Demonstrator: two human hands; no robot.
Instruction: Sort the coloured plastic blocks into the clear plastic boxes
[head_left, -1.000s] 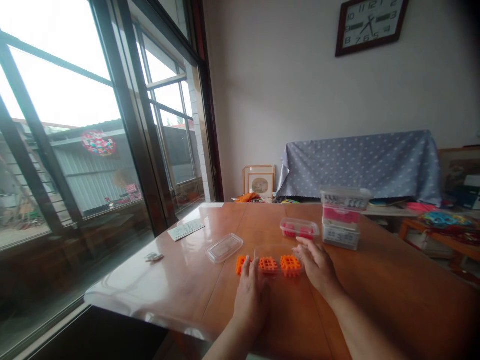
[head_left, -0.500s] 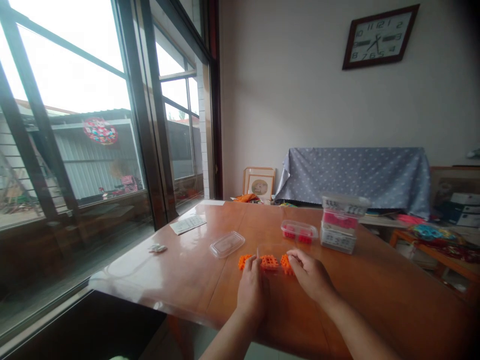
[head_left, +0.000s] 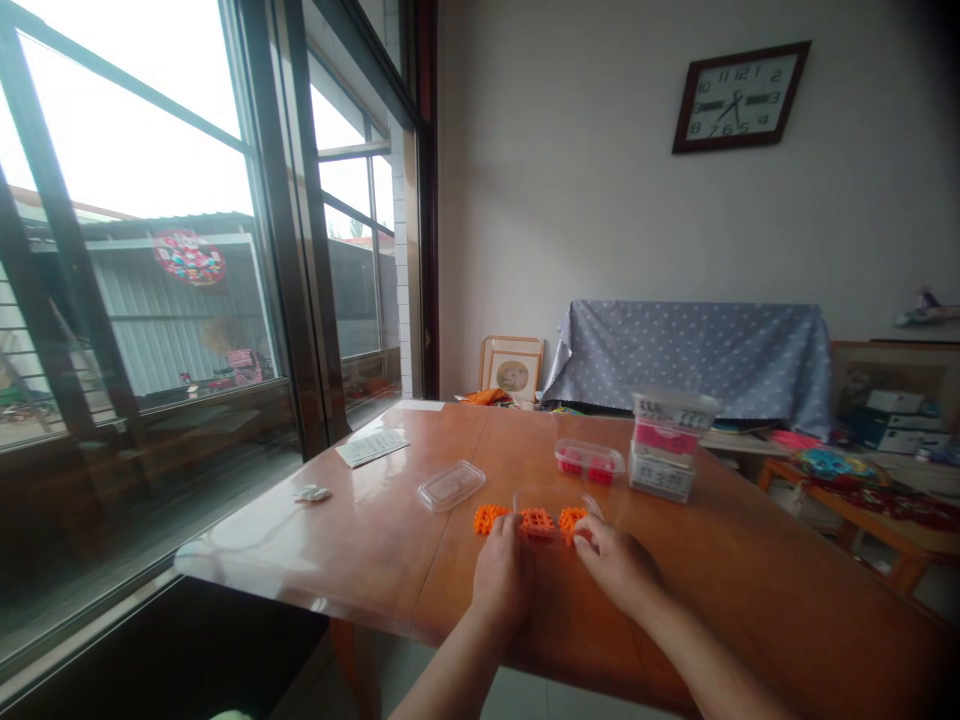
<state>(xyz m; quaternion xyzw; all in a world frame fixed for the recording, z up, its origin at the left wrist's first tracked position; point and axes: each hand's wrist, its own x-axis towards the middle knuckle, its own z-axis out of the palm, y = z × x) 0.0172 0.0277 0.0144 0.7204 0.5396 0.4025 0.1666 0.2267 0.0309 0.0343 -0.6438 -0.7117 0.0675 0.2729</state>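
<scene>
Three orange lattice pieces lie in a row near the table's front. My left hand (head_left: 501,565) is closed at the near side of a clear plastic container (head_left: 555,497), between the left orange piece (head_left: 489,518) and the middle orange piece (head_left: 538,522). The middle piece shows inside the container. My right hand (head_left: 609,556) has its fingertips pinched at the right orange piece (head_left: 572,522), by the container's right end. Whether the left fingers grip the container's wall or an orange piece is hidden.
A clear lid (head_left: 451,486) lies left of the container. Behind are a clear box with red pieces (head_left: 589,462) and stacked boxes (head_left: 661,450). A paper (head_left: 373,447) and a small pale item (head_left: 312,494) rest on the wooden table (head_left: 390,540).
The camera view has shifted slightly. My right hand has lowered a little at the right orange piece. More of the left orange piece shows beside my left hand.
</scene>
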